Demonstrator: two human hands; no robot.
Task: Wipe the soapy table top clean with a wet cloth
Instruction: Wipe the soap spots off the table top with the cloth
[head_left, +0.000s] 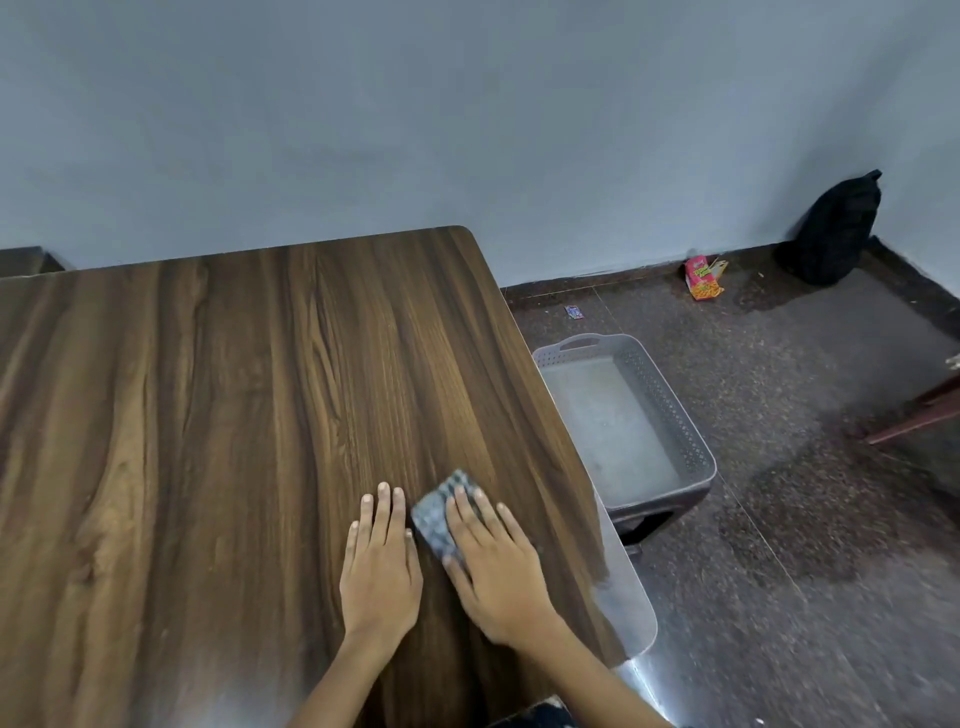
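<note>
Cloth (442, 514) under right hand (496, 566), near table (208, 389) edge

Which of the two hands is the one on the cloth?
The right hand presses flat on the grey cloth near the table's right edge. The left hand lies flat on bare wood just beside the cloth.

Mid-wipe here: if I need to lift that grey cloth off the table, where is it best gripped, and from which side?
Grip the cloth at its far corner, coming from above and the far side. It lies flat as a folded pad, and the right hand presses flat on its near half, so only the far and left edges are exposed. The left hand lies flat on the table beside it.
</note>
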